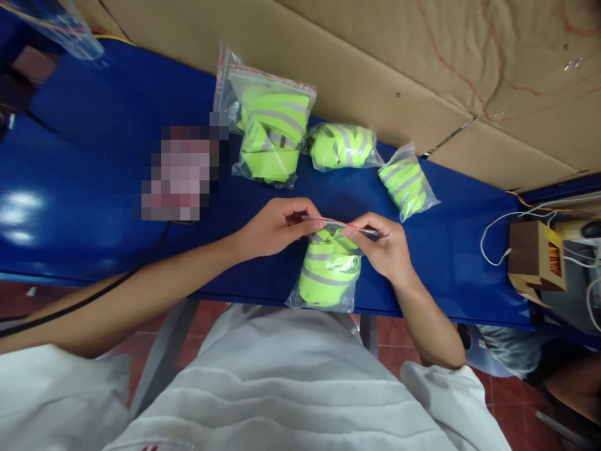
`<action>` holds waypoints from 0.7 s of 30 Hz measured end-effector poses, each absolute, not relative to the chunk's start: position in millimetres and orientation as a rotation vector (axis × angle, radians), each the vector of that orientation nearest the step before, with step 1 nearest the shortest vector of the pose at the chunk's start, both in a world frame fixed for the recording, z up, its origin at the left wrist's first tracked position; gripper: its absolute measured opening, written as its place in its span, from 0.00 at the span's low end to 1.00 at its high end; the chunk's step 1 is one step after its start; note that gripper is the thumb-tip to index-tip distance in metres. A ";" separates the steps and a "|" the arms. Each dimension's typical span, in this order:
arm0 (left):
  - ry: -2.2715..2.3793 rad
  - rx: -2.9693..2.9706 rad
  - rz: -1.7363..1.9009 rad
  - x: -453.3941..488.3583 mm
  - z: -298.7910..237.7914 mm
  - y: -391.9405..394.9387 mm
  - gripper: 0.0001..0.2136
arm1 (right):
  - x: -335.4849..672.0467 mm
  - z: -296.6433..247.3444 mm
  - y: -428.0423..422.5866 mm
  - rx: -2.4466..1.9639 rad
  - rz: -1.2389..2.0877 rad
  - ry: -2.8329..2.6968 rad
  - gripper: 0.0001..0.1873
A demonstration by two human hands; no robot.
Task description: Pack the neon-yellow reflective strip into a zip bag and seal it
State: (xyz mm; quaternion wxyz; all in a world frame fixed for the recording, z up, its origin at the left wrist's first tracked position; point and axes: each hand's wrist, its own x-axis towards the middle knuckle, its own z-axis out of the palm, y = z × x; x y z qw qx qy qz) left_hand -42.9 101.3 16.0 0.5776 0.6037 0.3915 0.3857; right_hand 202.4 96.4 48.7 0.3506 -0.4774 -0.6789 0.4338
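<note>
At the worktop's near edge, we're pinching the zip strip of the clear bag of neon straps, left hand and right hand fingers closed on its top. It's looking light, soft and slippery, so we're judging the stiffer seal the best hold.

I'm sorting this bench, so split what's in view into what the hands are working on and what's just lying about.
In hand:
- left hand and right hand, pinching the top edge of the held bag of neon-yellow bands

Lying about:
- three filled bags: big bag, middle bag, small bag
- cardboard box with white cable
- cardboard sheets
- blue table
</note>
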 end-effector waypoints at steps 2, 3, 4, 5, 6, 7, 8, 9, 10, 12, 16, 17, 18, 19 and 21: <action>0.923 1.417 0.921 -41.7 17.5 100.6 0.17 | 202.4 49.5 96.5 -1.240 1.115 -1.770 0.09; 0.923 1.415 0.929 -40.9 18.5 100.0 0.17 | 202.5 49.7 96.4 -1.237 1.123 -1.779 0.09; 0.917 1.407 0.929 -40.2 19.5 99.4 0.17 | 202.7 49.7 96.3 -1.233 1.135 -1.789 0.08; 0.909 1.395 0.923 -39.6 20.4 98.8 0.18 | 203.0 49.3 96.2 -1.227 1.144 -1.799 0.08; 0.901 1.382 0.914 -39.3 21.0 98.2 0.18 | 203.3 48.5 96.2 -1.219 1.151 -1.809 0.08; 0.897 1.368 0.905 -39.2 21.4 97.7 0.17 | 203.6 47.5 96.3 -1.210 1.157 -1.819 0.08; 0.898 1.359 0.900 -39.3 21.4 97.4 0.17 | 203.9 46.4 96.6 -1.205 1.166 -1.829 0.08; 0.902 1.358 0.900 -39.5 21.1 97.3 0.16 | 204.1 45.2 97.0 -1.203 1.173 -1.837 0.08; 0.903 1.362 0.904 -39.7 20.6 97.1 0.15 | 204.3 44.3 97.4 -1.205 1.180 -1.845 0.09; 0.893 1.381 0.913 -39.4 18.9 96.9 0.14 | 204.2 43.2 98.1 -1.214 1.197 -1.861 0.10; 0.885 1.422 0.943 -37.0 16.3 95.0 0.13 | 200.9 44.7 96.0 -1.201 1.257 -1.848 0.07; 0.887 1.424 0.945 -36.5 16.4 94.4 0.13 | 199.8 45.5 94.7 -1.196 1.260 -1.831 0.07; 0.888 1.425 0.947 -36.2 16.8 93.9 0.13 | 198.8 46.2 93.5 -1.193 1.256 -1.817 0.07; 0.885 1.428 0.946 -36.1 17.4 93.6 0.13 | 198.1 46.9 92.4 -1.193 1.245 -1.807 0.07; 0.883 1.438 0.931 -36.6 18.9 93.9 0.13 | 197.7 47.9 91.0 -1.191 1.221 -1.806 0.08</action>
